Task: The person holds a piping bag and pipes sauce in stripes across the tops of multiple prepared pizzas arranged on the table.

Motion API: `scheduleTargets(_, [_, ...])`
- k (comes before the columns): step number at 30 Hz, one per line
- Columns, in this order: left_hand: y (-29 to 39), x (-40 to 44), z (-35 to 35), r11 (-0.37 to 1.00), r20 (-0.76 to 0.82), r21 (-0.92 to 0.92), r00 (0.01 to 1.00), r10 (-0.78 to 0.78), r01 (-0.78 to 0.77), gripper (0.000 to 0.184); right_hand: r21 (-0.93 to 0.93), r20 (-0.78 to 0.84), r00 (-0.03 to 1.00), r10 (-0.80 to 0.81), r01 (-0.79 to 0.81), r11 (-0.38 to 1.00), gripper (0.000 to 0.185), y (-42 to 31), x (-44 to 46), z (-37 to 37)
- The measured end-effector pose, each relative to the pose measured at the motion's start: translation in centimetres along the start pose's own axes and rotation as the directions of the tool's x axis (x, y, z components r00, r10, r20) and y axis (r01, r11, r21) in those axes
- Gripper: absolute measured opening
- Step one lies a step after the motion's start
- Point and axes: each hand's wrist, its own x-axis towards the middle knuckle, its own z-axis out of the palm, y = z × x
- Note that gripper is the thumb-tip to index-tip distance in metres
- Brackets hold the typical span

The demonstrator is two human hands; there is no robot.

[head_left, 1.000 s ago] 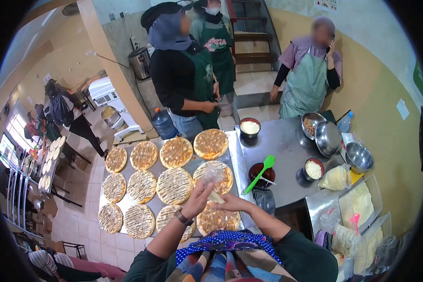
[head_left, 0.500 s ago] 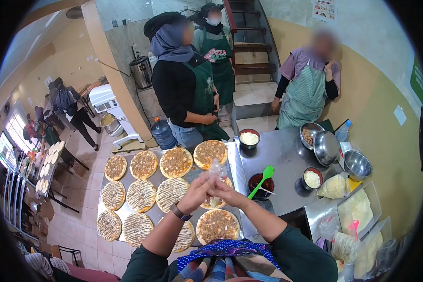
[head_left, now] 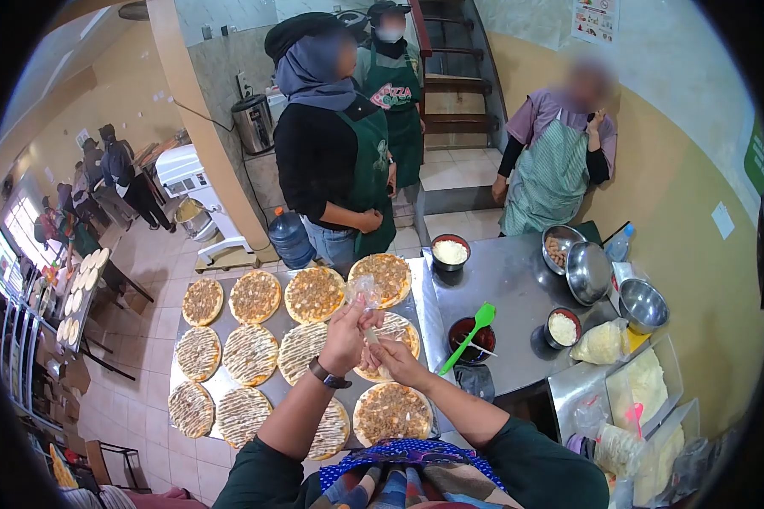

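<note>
My left hand (head_left: pixel 345 338) is closed around the upper part of a clear plastic piping bag (head_left: pixel 365 290), whose twisted top sticks out above the fist. Lower on the same bag, my right hand (head_left: pixel 401 362) grips it near its narrow end, where pale filling shows. Beneath both hands lies a pizza (head_left: pixel 401 329) with pale sauce lines, partly hidden by them. A striped pizza (head_left: pixel 301 349) is just to the left. Closer to my body sits a pizza (head_left: pixel 390 414) with crumbly brown topping and no stripes.
More striped pizzas (head_left: pixel 250 353) and plain-topped ones (head_left: pixel 255 297) cover the metal table. To the right are a dark bowl with a green spatula (head_left: pixel 469 337), bowls of white shreds (head_left: pixel 451 251), steel bowls (head_left: pixel 643 304) and plastic tubs (head_left: pixel 645 382). Several people stand beyond the table.
My hands have drawn apart on the bag: the left has shifted slightly left, the right lower toward the narrow end. More of the striped pizza beneath shows. The view has tilted slightly.
</note>
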Motion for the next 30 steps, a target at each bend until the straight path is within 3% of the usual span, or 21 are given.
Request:
scheduleTargets(2, [0.4, 0.6, -0.2, 0.997, 0.005, 0.067, 1.0, 0.027, -0.027, 0.029, 0.143, -0.003, 0.998, 0.063, -0.062, 0.988, 0.032, 0.4, -0.1, 0.2])
scheduleTargets(10, [1.4, 2.9, -0.6, 0.999, 0.064, 0.051, 0.998, 0.011, -0.014, 0.022, 0.149, -0.046, 0.984, 0.175, -0.166, 0.975, 0.03, 1.7, 0.8, -0.9])
scheduleTargets(13, [2.2, 3.5, 0.2, 0.991, 0.004, 0.135, 1.0, -0.022, 0.021, 0.022, 0.159, -0.02, 0.961, 0.275, -0.269, 0.95, 0.025, 4.4, 1.2, -1.8])
scheduleTargets(14, [1.4, 4.8, -1.5, 0.98, 0.075, 0.199, 0.997, -0.028, 0.012, 0.026, 0.214, -0.021, 0.949, 0.314, -0.302, 0.929, 0.024, 5.0, 1.4, -2.0])
scheduleTargets(15, [2.0, 4.7, -0.3, 0.982, 0.026, 0.188, 1.0, -0.009, 0.004, 0.03, 0.203, -0.029, 0.952, 0.304, -0.292, 0.934, 0.025, 5.3, 1.8, -2.3])
scheduleTargets(18, [2.6, 6.5, -0.3, 0.97, 0.074, 0.245, 0.997, -0.014, -0.005, 0.033, 0.127, -0.072, 0.95, 0.303, -0.293, 0.948, 0.028, 5.1, 3.8, -4.0])
scheduleTargets(20, [3.3, 7.5, 0.3, 0.958, 0.176, 0.283, 0.984, -0.015, -0.036, 0.034, 0.25, -0.121, 0.933, 0.34, -0.303, 0.92, 0.029, 5.1, 5.0, -4.7])
scheduleTargets(24, [2.5, 10.4, -1.0, 0.931, 0.217, 0.362, 0.967, -0.132, 0.046, 0.036, 0.181, -0.256, 0.87, 0.422, -0.385, 0.905, 0.033, 6.7, 7.5, -4.8])
scheduleTargets(30, [1.3, 12.5, -3.7, 0.88, 0.258, 0.474, 0.952, -0.167, 0.026, 0.039, 0.191, -0.382, 0.86, 0.338, -0.285, 0.939, 0.038, 10.8, 9.5, -2.8])
